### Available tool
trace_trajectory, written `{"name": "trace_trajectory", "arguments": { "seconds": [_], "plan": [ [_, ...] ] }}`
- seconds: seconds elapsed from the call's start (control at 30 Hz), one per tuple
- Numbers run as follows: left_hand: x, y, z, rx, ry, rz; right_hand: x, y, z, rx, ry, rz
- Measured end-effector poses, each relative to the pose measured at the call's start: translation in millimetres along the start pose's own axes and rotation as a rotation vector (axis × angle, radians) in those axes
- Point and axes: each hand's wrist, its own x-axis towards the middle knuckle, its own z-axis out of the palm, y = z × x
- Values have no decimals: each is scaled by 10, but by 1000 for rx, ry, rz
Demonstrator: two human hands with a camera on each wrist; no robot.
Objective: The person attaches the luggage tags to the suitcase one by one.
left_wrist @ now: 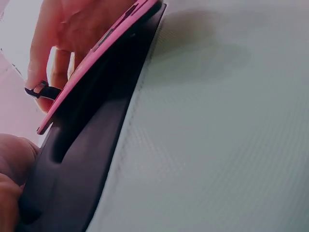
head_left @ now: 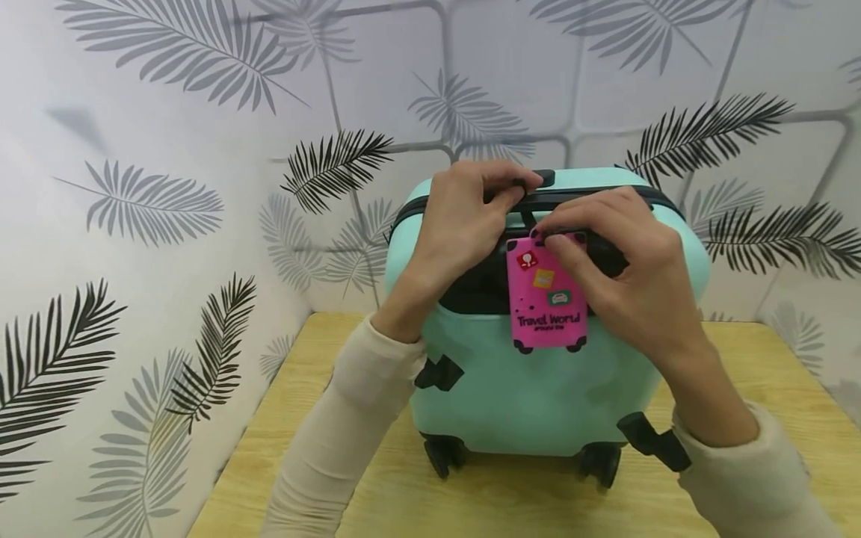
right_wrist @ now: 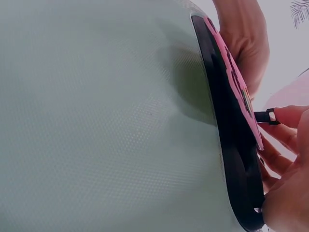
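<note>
Right now the pink luggage tag (head_left: 546, 297) hangs flat against the front of the mint suitcase (head_left: 538, 388), its long axis running up and down, over the black recessed handle panel (head_left: 474, 291). Its thin black strap (head_left: 531, 217) rises from the tag's top edge toward the suitcase's carry handle (head_left: 578, 196). The right hand (head_left: 625, 276) is the nearer one to the tag: its fingers (head_left: 561, 246) are curled and pinch the top of the tag where the strap joins, thumb and forefinger closed on it. The left hand (head_left: 464, 224) sits just left of the tag and above it, fingers bent over the carry handle and apparently pinching the strap's upper end, though the head view hides the exact contact. In the left wrist view the strap's small buckle (left_wrist: 41, 89) shows between fingertips (left_wrist: 38, 72) beside the tag's edge. So the tag lies below both sets of fingers. The suitcase stands on its black wheels (head_left: 440, 452) on the wooden surface (head_left: 282, 448), against leaf-patterned wallpaper (head_left: 168, 202).
</note>
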Motion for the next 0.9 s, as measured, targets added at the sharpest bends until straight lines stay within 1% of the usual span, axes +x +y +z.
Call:
{"name": "trace_trajectory", "arguments": {
  "seconds": [0.07, 0.1, 0.27, 0.3, 0.37, 0.43, 0.57, 0.63, 0.7, 0.9],
  "plan": [
    [-9, -7, -4, -15, 8, -1, -6, 0, 10, 1, 2, 1],
    [-15, -16, -4, -29, 14, 11, -7, -1, 16, -4, 3, -5],
    [-51, -64, -22, -157, 6, 105, 6, -29, 70, -20, 52, 16],
    [-50, -68, -25, -169, 4, 120, 11, -34, 76, -25, 58, 18],
    [-37, -65, -28, -177, 0, 112, 19, -39, 82, -33, 70, 22],
    [-14, -49, -25, -141, -4, 87, 21, -44, 78, -36, 79, 28],
    [17, -16, -17, -45, -1, 0, 8, -47, 69, -28, 97, 42],
    [12, -16, -16, -25, 11, -11, -4, -43, 70, -26, 102, 45],
    [-1, -22, -19, -26, 26, 3, -9, -34, 72, -33, 99, 44],
    [-18, -61, -25, -135, 69, 92, 48, -14, 71, -87, 72, 33]
  ]
}}
